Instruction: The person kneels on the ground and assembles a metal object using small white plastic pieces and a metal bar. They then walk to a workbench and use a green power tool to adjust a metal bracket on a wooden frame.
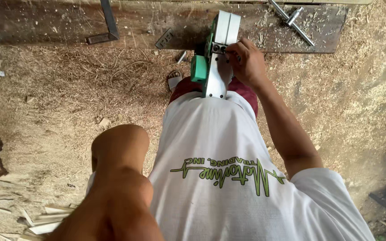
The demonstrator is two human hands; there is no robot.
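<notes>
The green electric hand planer [213, 53] is turned sole-up against your lap, over the edge of the shaving-strewn plank [59, 27]; your right hand [245, 62] has its fingers pinched at the cutter drum, seemingly adjusting the blade. Your left hand is out of sight, so its grip can't be told. No containers are in view; a socket wrench [293, 20] and steel square [108, 24] lie on the plank.

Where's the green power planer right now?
The green planer sits top centre, turned up on the person's lap, right hand on it, just below the wooden plank.
</notes>
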